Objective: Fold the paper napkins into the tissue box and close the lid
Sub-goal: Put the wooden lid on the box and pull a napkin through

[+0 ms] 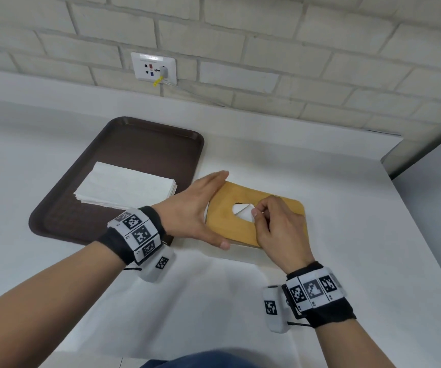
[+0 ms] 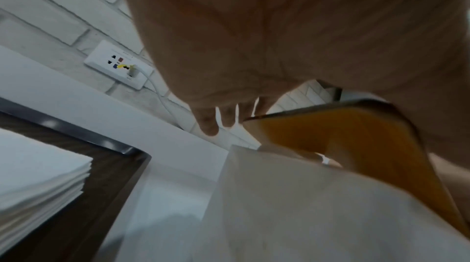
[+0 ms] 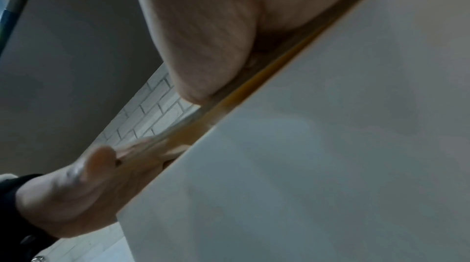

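A white tissue box with a wooden lid (image 1: pixel 275 208) stands on the white counter, right of a brown tray. The lid lies on the box, and a white napkin tip (image 1: pixel 243 211) pokes up through its oval slot. My right hand (image 1: pixel 272 224) rests on the lid and pinches that napkin tip. My left hand (image 1: pixel 200 208) lies with straight fingers against the box's left end, thumb at the near corner. The left wrist view shows the lid's underside (image 2: pixel 343 137) above the box's white wall (image 2: pixel 292 206). The right wrist view shows the box's white side (image 3: pixel 330 145).
The brown tray (image 1: pixel 161 144) holds a stack of unfolded white napkins (image 1: pixel 126 187). A wall socket (image 1: pixel 153 66) with a plugged cable sits on the brick wall behind. The counter ends at an edge (image 1: pixel 426 235) on the right.
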A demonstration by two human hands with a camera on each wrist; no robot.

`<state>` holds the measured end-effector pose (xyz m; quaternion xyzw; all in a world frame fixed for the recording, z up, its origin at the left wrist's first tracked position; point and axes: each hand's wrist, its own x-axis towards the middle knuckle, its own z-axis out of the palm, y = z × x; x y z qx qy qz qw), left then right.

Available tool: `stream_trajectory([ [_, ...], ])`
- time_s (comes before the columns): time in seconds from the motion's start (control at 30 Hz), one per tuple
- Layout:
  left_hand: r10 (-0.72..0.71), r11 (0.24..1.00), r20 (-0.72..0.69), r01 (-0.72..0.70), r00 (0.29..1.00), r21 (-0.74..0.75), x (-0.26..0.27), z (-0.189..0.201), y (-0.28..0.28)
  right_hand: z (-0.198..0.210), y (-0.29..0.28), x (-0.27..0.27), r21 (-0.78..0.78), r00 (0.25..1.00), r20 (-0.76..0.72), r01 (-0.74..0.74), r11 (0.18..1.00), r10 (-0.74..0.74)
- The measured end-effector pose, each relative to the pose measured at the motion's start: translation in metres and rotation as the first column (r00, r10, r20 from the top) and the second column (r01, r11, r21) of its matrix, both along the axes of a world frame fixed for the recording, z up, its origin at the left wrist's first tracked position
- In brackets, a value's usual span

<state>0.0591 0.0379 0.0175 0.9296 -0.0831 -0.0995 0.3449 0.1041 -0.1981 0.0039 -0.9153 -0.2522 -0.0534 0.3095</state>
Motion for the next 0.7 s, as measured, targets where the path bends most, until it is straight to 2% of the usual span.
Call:
stream_trajectory([
  [0.23,-0.01,0.999,-0.066,0.008,0.998,-0.034,0.004,-0.014,0.003,-0.002,-0.001,-0.001,-0.013,1.0,0.017,0.004,1.0,-0.003],
  [0.43,-0.013,0.997,-0.055,0.009,0.998,-0.074,0.009,-0.017,0.001,0.0,-0.002,0.0,-0.009,0.999,0.054,0.004,1.0,-0.004],
  [0.57,-0.023,0.997,-0.032,0.021,0.999,-0.068,0.012,-0.017,0.0,0.0,-0.002,0.001,-0.038,0.999,0.045,0.011,0.999,-0.009],
  [0.7,-0.031,0.999,-0.069,0.028,0.997,-0.038,0.012,-0.018,0.003,-0.003,-0.001,0.0,-0.046,1.0,0.02,0.014,0.999,-0.013],
])
